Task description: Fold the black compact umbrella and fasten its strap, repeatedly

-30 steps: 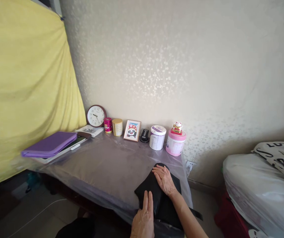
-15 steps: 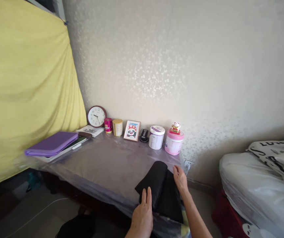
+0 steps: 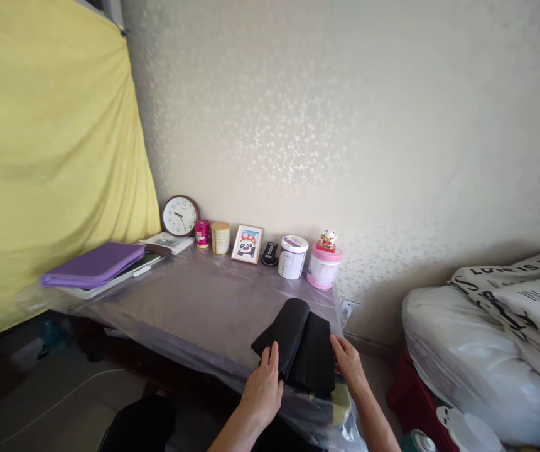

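The left hand [image 3: 263, 389] lies flat and open, fingers stretched out and pressing on the near left edge of a folded black cloth [image 3: 298, 342]. The right hand [image 3: 348, 364] sits at the cloth's near right edge with its fingertips against the fabric. Whether they pinch the hem or only rest on it cannot be told from this angle.

The cloth lies at the near right corner of a table [image 3: 194, 307] covered in clear plastic sheeting. It is folded lengthwise into a narrow bundle, with one thicker rolled layer on the left overlapping a flatter layer on the right.

By the look of it, the work in hand is folding, at the point of squaring and flattening the bundle between the two hands. A further fold would call for one hand to pin the cloth while the other lifts a free edge, with care that the bundle does not slide on the slick plastic or off the nearby table edge.

Along the far wall stand a round clock [image 3: 179, 215], a framed panda picture [image 3: 247, 243], a white tin [image 3: 292, 257] and a pink tin [image 3: 323, 270]. A purple folder [image 3: 95, 265] lies at far left, well apart from the cloth.
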Available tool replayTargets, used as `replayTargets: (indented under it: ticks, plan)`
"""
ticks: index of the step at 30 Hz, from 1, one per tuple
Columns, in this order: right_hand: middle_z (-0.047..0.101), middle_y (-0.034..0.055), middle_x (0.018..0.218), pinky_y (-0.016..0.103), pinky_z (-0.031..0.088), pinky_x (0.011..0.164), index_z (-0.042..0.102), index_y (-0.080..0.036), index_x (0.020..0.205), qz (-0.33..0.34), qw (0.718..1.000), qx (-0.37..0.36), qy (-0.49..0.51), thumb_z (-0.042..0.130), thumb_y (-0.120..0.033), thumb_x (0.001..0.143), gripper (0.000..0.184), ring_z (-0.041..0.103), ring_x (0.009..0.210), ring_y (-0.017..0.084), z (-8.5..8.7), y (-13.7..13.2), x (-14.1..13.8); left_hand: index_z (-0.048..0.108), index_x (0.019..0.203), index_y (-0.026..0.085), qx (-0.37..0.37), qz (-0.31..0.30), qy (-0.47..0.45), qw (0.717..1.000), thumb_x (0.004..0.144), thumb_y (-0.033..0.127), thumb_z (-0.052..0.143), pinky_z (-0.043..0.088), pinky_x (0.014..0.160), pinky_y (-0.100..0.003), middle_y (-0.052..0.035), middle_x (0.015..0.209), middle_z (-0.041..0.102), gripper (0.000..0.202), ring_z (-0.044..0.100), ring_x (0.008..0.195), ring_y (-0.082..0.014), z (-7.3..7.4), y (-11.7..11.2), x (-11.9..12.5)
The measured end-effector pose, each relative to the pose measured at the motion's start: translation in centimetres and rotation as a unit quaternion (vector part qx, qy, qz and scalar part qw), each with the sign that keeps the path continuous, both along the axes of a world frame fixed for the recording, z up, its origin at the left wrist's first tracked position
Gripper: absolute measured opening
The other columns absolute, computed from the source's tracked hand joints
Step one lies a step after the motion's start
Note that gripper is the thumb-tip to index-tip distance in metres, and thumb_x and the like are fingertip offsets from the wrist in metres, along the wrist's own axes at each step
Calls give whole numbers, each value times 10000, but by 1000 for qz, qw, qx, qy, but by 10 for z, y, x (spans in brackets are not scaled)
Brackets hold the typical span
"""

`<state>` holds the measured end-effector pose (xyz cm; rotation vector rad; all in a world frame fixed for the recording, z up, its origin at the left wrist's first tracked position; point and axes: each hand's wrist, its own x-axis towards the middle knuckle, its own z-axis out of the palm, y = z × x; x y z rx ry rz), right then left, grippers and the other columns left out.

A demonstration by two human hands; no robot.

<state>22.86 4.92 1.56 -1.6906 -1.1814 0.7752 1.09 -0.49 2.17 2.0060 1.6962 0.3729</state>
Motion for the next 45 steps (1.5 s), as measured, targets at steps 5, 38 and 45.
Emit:
replayTargets:
  ticks: [5,38,45]
  plan:
    - [625,14,605,237,409,413,664,-173,844,3,1000,-2,14,516,-537,673,428,583,557,175,1,5,-12,85,1401,149,-4,-10,-24,1000,788,180,412,384,860,-199,-99,1403,286,695,511,1084,-161,4,4,-9]
    - [670,80,830,281,486,528,489,-118,1186,121,992,35,29,505,-446,732,560,622,687,202,17,62,-92,142,1390,116,14,-15,49,999,701,29,408,426,861,-268,-183,1410,253,744,553,1040,-209,2,0,1]
    - [683,59,716,275,460,558,487,-128,1176,169,982,42,-77,458,-419,791,483,638,659,193,8,69,-90,132,1381,73,28,3,35,999,757,127,420,363,944,-250,-164,1424,246,690,434,1192,-204,-5,-1,-1]
